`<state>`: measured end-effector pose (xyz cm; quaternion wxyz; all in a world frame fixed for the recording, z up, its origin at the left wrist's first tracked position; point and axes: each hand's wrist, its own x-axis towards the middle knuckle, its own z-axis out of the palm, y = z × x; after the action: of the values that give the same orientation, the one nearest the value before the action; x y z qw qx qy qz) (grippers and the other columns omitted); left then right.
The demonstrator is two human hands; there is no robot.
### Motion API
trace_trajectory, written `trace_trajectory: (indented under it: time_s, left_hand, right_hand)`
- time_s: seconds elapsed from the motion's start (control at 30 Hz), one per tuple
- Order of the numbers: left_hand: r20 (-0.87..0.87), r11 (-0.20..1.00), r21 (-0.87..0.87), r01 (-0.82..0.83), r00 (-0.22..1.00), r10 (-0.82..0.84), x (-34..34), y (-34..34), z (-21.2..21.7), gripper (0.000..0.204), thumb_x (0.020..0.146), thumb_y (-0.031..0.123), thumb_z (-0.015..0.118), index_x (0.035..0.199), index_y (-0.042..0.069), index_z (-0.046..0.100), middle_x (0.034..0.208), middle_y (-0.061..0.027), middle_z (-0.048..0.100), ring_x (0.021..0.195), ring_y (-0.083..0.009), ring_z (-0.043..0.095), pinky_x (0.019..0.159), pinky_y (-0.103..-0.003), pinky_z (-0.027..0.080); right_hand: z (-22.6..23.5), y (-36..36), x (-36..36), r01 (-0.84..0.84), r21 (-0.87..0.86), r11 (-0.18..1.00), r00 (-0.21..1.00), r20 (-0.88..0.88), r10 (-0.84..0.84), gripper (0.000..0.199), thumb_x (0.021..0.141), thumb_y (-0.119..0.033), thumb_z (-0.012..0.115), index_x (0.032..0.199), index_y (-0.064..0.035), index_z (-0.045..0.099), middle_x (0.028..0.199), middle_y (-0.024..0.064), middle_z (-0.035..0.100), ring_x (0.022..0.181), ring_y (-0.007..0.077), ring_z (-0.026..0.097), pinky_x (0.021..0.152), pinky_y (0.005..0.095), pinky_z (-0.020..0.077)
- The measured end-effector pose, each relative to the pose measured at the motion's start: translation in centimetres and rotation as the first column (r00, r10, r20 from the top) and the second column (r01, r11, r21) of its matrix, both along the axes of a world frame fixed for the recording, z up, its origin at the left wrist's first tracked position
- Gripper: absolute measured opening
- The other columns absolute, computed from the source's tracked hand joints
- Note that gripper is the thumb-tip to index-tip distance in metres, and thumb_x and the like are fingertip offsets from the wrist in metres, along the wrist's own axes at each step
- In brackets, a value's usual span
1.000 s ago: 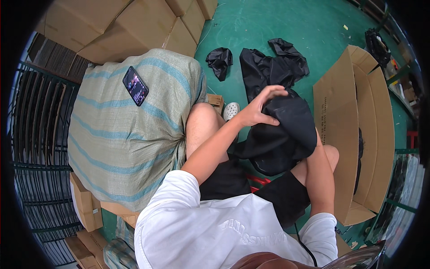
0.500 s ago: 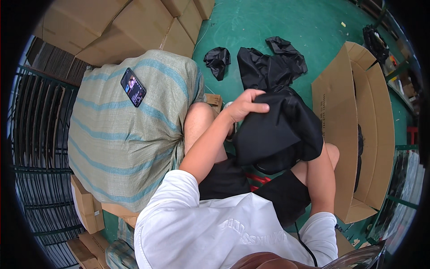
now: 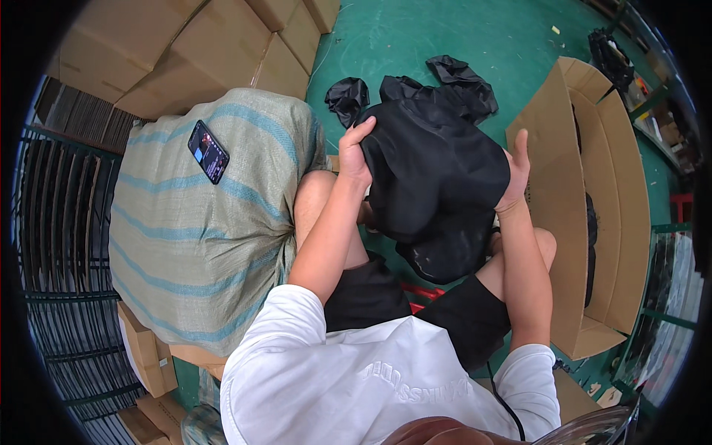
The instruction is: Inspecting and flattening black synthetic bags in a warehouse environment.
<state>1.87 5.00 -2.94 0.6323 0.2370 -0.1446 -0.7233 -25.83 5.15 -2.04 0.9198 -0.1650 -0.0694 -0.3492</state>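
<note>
Between my two hands a large piece of black fabric (image 3: 437, 170) is spread above my knees, loose and creased, with its lower part hanging down. Its left edge is gripped by my left hand (image 3: 356, 152), thumb up and fingers partly tucked behind the cloth. At the opposite edge my right hand (image 3: 515, 178) holds it too, thumb pointing up and most fingers hidden. What kind of article the fabric is cannot be made out. Just beyond it, more crumpled black material (image 3: 463, 85) and a smaller black bundle (image 3: 347, 99) lie on the green floor.
To my left stands a bulky woven sack (image 3: 185, 245) with blue stripes, a phone (image 3: 208, 152) lying on it. Stacked cardboard boxes (image 3: 215, 59) rise behind. An open carton (image 3: 549, 148) with black items inside stands at my right. Wire racks (image 3: 74, 297) line the far left.
My left hand has moved left to the fabric's edge, and my right hand has come into view at the other side. The fabric is lifted farther forward and spread wider.
</note>
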Motion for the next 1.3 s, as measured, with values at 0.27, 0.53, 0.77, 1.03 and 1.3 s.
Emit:
trace_trajectory:
  time_s: [0.27, 0.53, 0.77, 1.03, 1.3]
  left_hand:
    - [0.013, 0.998, -0.068, 0.018, 1.000, -0.017, -0.2, 0.8, 0.4, 0.033, 0.087, 0.018, 0.060, 0.110, -0.004, 0.063, 0.107, -0.0169, 0.069, 0.097, -0.0290, 0.067, 0.091, -0.041, 0.052]
    - [-0.208, 0.952, -0.157, 0.262, 0.934, -0.292, 0.2, 1.4, 0.3, 0.044, 0.091, 0.027, 0.059, 0.122, -0.003, 0.056, 0.120, -0.0178, 0.063, 0.107, -0.0310, 0.064, 0.095, -0.043, 0.050]
    - [-0.055, 0.858, -0.407, 0.314, 0.929, -0.366, -0.1, 0.6, -0.4, 0.032, 0.083, -0.001, 0.064, 0.110, 0.006, 0.048, 0.107, -0.0113, 0.064, 0.098, -0.0225, 0.067, 0.084, -0.032, 0.056]
    - [-0.017, 0.880, -0.350, 0.322, 0.937, -0.350, -0.5, 1.0, 0.4, 0.032, 0.085, 0.000, 0.063, 0.113, 0.005, 0.049, 0.105, -0.0121, 0.066, 0.092, -0.0223, 0.069, 0.081, -0.033, 0.057]
    - [0.127, 0.849, -0.086, 0.522, 0.851, -0.510, -0.9, 0.8, 0.0, 0.040, 0.085, 0.014, 0.071, 0.118, 0.003, 0.052, 0.100, -0.0093, 0.068, 0.087, -0.0151, 0.068, 0.077, -0.028, 0.057]
  right_hand:
    - [-1.0, -0.6, -0.7, 0.268, 0.077, 0.960, 0.905, -0.362, -0.224, 0.033, 0.098, -0.014, 0.048, 0.123, 0.0062, 0.055, 0.114, 0.0181, 0.066, 0.099, 0.0297, 0.067, 0.088, 0.0418, 0.0556]
    - [-0.1, -0.6, -1.2, 0.347, 0.018, 0.938, 0.868, -0.385, -0.314, 0.033, 0.098, -0.014, 0.047, 0.126, 0.0041, 0.053, 0.119, 0.0161, 0.064, 0.104, 0.0273, 0.065, 0.093, 0.0393, 0.0523]
    - [-1.0, -0.4, -0.6, 0.347, -0.057, 0.936, 0.803, -0.498, -0.328, 0.032, 0.097, -0.013, 0.048, 0.124, 0.0037, 0.054, 0.117, 0.0141, 0.064, 0.102, 0.0245, 0.065, 0.093, 0.0366, 0.0520]
    - [-0.7, -0.2, -0.6, 0.347, -0.058, 0.936, 0.790, -0.520, -0.325, 0.032, 0.095, -0.012, 0.050, 0.122, 0.0040, 0.054, 0.115, 0.0142, 0.065, 0.101, 0.0243, 0.065, 0.092, 0.0364, 0.0523]
    - [-0.5, -0.2, -0.5, 0.332, -0.075, 0.940, 0.794, -0.516, -0.322, 0.032, 0.094, -0.012, 0.052, 0.122, 0.0046, 0.054, 0.114, 0.0151, 0.065, 0.099, 0.0251, 0.066, 0.091, 0.0363, 0.0530]
